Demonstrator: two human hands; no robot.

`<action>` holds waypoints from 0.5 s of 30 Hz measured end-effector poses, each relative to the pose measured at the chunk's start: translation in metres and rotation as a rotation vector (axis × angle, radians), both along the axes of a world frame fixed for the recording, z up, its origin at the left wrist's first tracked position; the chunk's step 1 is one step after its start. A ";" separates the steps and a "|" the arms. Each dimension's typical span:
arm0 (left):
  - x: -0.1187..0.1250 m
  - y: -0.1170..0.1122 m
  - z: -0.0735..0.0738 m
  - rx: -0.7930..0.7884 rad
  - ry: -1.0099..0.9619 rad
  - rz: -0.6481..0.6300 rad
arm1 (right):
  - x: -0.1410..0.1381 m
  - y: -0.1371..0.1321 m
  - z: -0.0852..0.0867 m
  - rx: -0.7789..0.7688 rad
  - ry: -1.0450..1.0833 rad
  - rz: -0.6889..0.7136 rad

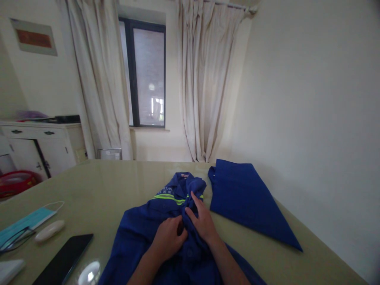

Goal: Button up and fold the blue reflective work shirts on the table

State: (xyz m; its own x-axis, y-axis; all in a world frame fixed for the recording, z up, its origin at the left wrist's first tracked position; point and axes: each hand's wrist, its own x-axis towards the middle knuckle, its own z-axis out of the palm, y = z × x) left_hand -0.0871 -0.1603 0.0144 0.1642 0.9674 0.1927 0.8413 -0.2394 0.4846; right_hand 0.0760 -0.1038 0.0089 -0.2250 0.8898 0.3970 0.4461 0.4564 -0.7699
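1. Forearms enter from the bottom edge, both lying over the lower part of a blue shirt point(139, 233) that is spread front-up on the table point(103, 182).
2. Left hand point(168, 237): fingers curled shut, pinching shirt cloth at the centre front.
3. Right hand point(202, 221): just beside the left and touching it. Thumb and fingers gather a fold of the same front edge, with the forefinger reaching up toward the collar point(190, 182).
4. Shirt state: body open and rumpled, sleeves spread to the sides, collar bunched. A yellow-green reflective stripe point(168, 197) shows across the chest. No folds made in it.
5. Judgement: work on this shirt is at an early stage. The front is being drawn together or fastened at mid-chest, and I cannot tell whether any button is done. Smoothing and folding all look left to do.
6. Left of the shirt, well apart from it: dark phone point(65, 259), white oval object point(49, 230), light-blue face mask point(26, 223) with spectacles point(14, 239) lying partly on it.
7. Right of the shirt, near the collar but not touching the hands: a second blue garment point(249, 198), flat and already folded with crisp edges. One piece looks finished.
8. Beyond the table: white cabinet point(41, 146), red basin point(16, 182), dark-framed window point(147, 75) between pale curtains point(204, 79).
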 end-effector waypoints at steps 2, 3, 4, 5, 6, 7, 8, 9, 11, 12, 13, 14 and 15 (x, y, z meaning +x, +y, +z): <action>0.003 -0.003 -0.001 0.013 -0.020 -0.026 | 0.001 0.003 0.002 0.023 -0.002 -0.038; 0.005 -0.004 -0.001 0.022 -0.027 -0.027 | 0.005 0.006 0.005 0.067 0.008 -0.079; 0.006 -0.005 -0.001 0.030 -0.037 -0.027 | 0.012 0.009 0.008 0.123 0.027 -0.145; 0.007 -0.005 0.001 0.039 -0.054 -0.028 | 0.023 0.013 0.011 0.171 0.049 -0.246; 0.006 -0.004 0.003 0.060 -0.077 -0.027 | 0.035 0.018 0.014 0.185 0.067 -0.382; 0.003 -0.003 0.006 0.099 -0.104 -0.010 | 0.050 0.022 0.017 0.163 0.082 -0.540; -0.003 -0.001 0.010 0.153 -0.126 0.039 | 0.064 0.025 0.018 0.092 0.084 -0.695; -0.013 0.002 0.013 0.214 -0.134 0.130 | 0.078 0.027 0.019 -0.001 0.076 -0.818; -0.042 0.008 0.018 0.321 -0.101 0.419 | 0.096 0.027 0.020 -0.137 0.064 -0.968; -0.059 0.011 0.019 0.329 -0.063 0.585 | 0.099 0.024 0.021 -0.146 0.045 -1.012; -0.076 0.014 0.019 0.303 -0.034 0.717 | 0.098 0.021 0.023 -0.108 0.011 -1.040; -0.093 0.017 0.017 0.247 -0.055 0.781 | 0.093 0.016 0.025 -0.042 -0.049 -1.048; -0.108 0.019 0.015 0.146 -0.109 0.760 | 0.083 0.011 0.029 0.043 -0.128 -1.025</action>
